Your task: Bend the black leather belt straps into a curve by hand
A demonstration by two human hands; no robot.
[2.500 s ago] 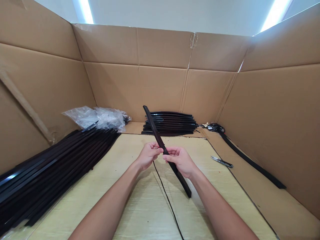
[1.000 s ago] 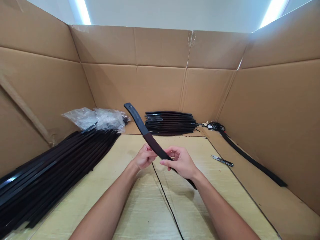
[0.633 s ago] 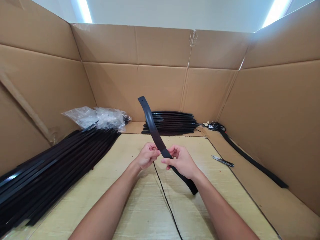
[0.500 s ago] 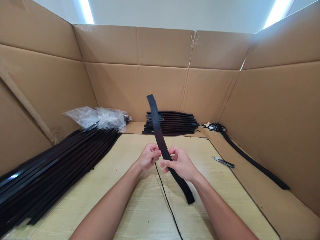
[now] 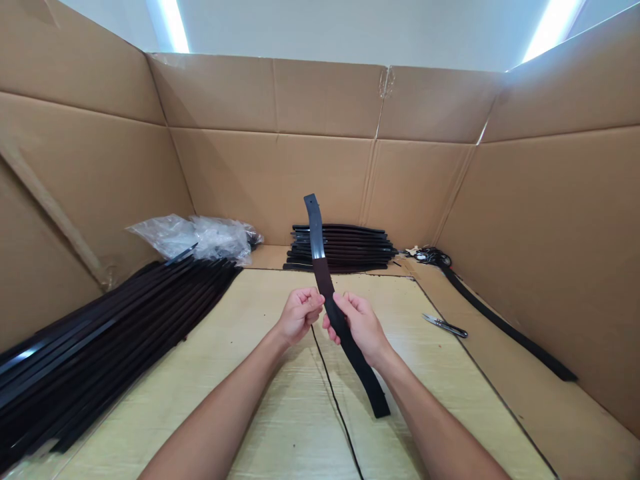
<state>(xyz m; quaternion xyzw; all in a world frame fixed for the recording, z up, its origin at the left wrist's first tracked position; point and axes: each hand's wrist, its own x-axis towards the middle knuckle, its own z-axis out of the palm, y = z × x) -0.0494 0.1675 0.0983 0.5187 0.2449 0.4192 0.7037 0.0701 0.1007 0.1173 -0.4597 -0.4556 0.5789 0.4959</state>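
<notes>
A long, slightly curved black strap (image 5: 353, 347) stands tilted over the table. Its upper end is smooth and shiny with a small hole, and the lower part is matte and cloth-like. My right hand (image 5: 361, 327) grips it around the middle, thumb on the front face. At the strap's left edge, my left hand (image 5: 300, 315) is closed in a pinch. Below its fingers a thin black cord (image 5: 331, 393) hangs down toward me; its upper end is hidden in the fingers.
Many long black strips (image 5: 125, 333) lie piled at left, with a clear plastic bag (image 5: 200, 237) behind. Another stack of black strips (image 5: 350, 248) sits against the cardboard wall (image 5: 270, 173). Thread snips (image 5: 445, 325) and a single black strip (image 5: 510, 327) lie at right.
The strap has turned a little more upright and its top has shifted right. My right thumb has moved up onto its front. My left hand keeps its pinch.
</notes>
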